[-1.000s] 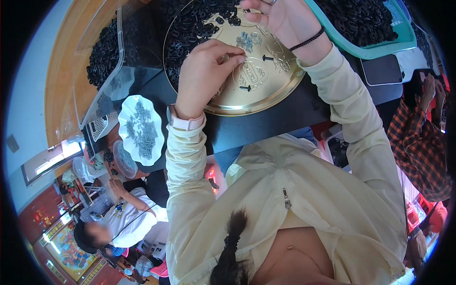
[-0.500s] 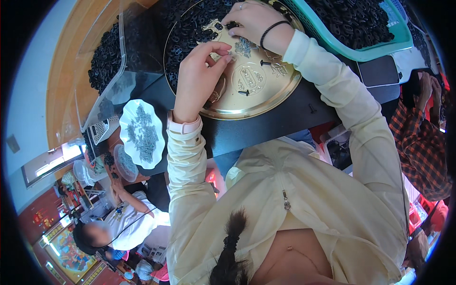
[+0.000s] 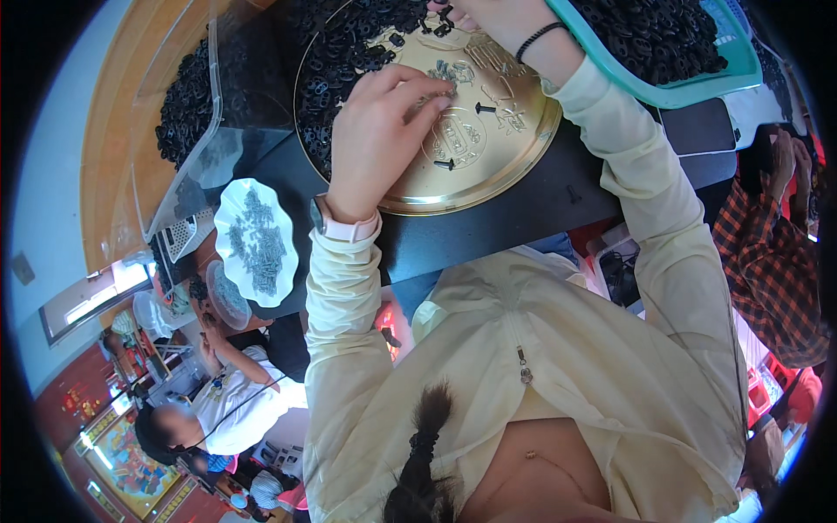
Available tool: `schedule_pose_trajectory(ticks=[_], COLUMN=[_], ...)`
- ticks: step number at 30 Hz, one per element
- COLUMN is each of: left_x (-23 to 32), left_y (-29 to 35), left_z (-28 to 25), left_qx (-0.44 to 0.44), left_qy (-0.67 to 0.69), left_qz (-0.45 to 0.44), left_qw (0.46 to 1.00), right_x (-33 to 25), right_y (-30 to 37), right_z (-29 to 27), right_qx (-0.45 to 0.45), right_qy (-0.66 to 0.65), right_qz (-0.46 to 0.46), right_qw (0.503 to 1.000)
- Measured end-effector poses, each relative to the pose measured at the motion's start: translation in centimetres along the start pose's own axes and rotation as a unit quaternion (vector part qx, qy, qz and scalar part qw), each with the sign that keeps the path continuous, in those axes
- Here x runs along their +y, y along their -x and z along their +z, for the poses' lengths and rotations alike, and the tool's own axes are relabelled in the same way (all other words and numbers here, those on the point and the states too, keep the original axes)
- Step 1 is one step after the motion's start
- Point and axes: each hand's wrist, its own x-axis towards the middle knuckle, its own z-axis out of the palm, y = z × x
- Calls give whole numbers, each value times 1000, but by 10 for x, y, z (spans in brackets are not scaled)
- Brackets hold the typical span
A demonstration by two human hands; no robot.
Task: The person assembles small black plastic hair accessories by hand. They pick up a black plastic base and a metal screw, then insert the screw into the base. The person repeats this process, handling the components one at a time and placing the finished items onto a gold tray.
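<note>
A round gold tray (image 3: pixel 514 161) with raised patterns lies on the dark table before me. Small black plastic pieces (image 3: pixel 318 113) are heaped over its left and far side. My left hand (image 3: pixel 388 135) hovers over the tray's middle, thumb and fingers curled together around something small and pale that I cannot make out. Farther off, my right hand (image 3: pixel 497 22) is at the tray's far right edge, close to a few black pieces (image 3: pixel 436 28); the picture's top edge cuts off part of it, so its grip is unclear. Two single black pieces (image 3: pixel 485 109) rest on bare gold.
A white scalloped dish (image 3: pixel 288 248) of small grey pieces stands left. Beyond it is a clear bin (image 3: pixel 209 113) with black pieces. A teal basket (image 3: pixel 645 94) of black parts and a dark flat device (image 3: pixel 697 131) lie right. Other people sit on both sides.
My right hand has moved away and to the right, partly out of the picture. My left hand has shifted slightly right and away, its fingers still curled together.
</note>
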Motion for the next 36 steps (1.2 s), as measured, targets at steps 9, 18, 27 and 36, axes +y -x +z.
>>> schedule_pose_trajectory(ticks=[9,18,27,36], left_x=[11,9,7,3], left_y=[-3,-4,-4,-2], left_z=[10,10,-1,-1], left_qx=[18,74,124,115], left_qy=[-78,183,391,418], left_qz=[-6,-205,-280,-277], left_qw=[997,959,868,858], right_x=[6,-15,-18,-16], right_y=[19,26,32,33], right_z=[-14,-14,-9,-7], right_qx=[-76,-119,-169,-187], right_qy=[-93,-110,-95,-135], right_qz=[96,145,149,167], right_qw=[988,976,970,958])
